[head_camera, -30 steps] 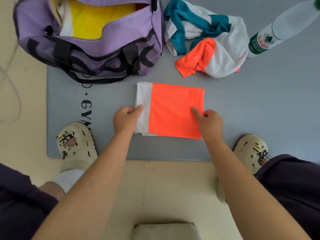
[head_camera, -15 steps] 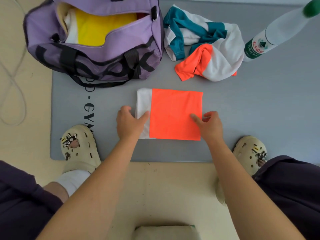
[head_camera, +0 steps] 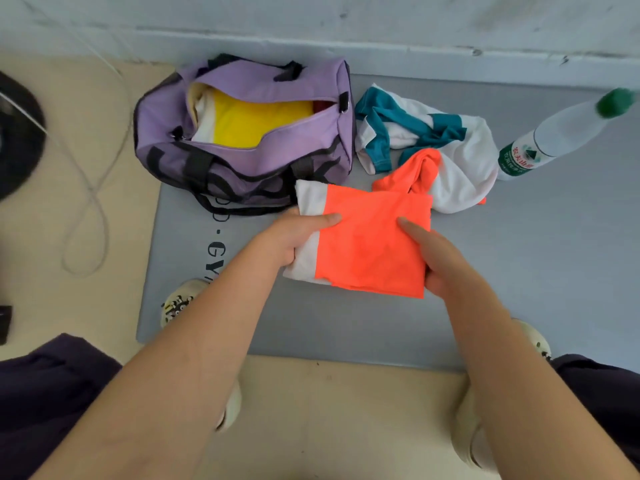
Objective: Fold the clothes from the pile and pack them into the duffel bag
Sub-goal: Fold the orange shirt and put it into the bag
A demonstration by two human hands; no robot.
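A folded orange and white garment (head_camera: 370,244) is lifted off the grey mat, held from both sides. My left hand (head_camera: 294,237) grips its white left edge, thumb on top. My right hand (head_camera: 436,258) grips its right edge, thumb lying across the orange cloth. The purple duffel bag (head_camera: 249,168) stands open at the back left, with yellow and white folded clothes (head_camera: 256,123) inside. To the bag's right lies the pile (head_camera: 426,147): crumpled teal-and-white and orange-and-white garments.
A clear water bottle (head_camera: 554,140) with a green cap stands at the mat's far right. A white cable (head_camera: 86,188) loops over the beige floor at the left, beside a dark round object (head_camera: 17,140). My feet in cream clogs rest on the grey mat's (head_camera: 519,265) front edge.
Both hands closed on the folded garment's sides and lifted it off the mat, toward the bag. The view tilted up, showing the wall behind.
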